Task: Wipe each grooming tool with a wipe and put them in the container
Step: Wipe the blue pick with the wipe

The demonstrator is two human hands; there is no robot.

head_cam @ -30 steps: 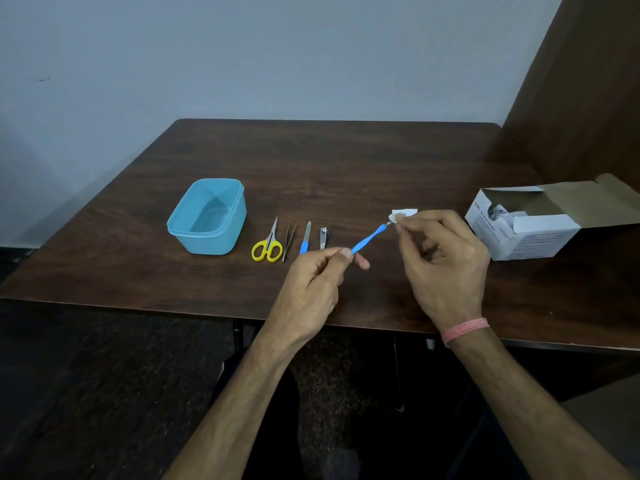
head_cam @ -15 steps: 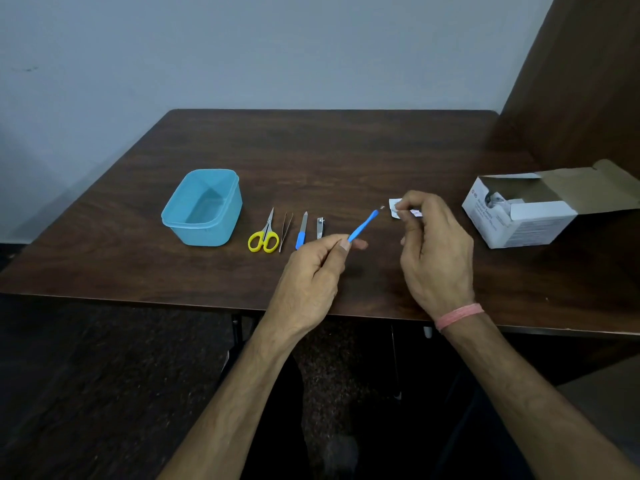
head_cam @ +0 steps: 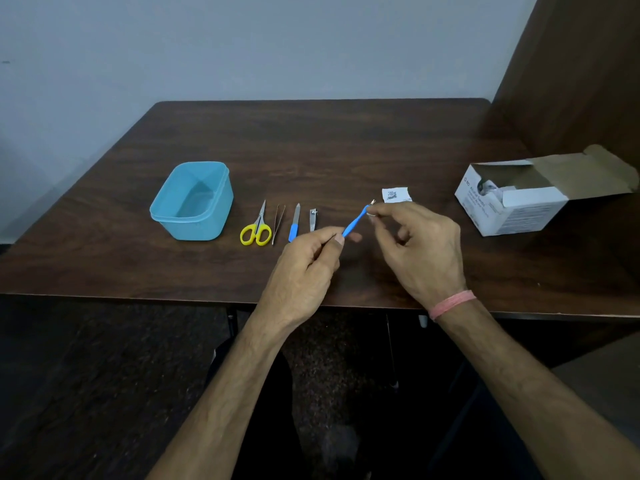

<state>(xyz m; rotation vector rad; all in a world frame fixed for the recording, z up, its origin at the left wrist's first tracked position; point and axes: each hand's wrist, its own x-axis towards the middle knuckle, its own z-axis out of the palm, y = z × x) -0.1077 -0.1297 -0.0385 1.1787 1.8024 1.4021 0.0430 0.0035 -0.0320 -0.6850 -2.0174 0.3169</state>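
Blue-handled tool (head_cam: 354,225) pinched between left hand (head_cam: 304,271) and right hand (head_cam: 420,251) above brown table (head_cam: 311,150).

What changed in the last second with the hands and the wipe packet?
The right hand let go of the packet, now lying on the table, and returned its fingertips to the blue tool. The left hand kept its grip on the tool. Other tools and container stayed.
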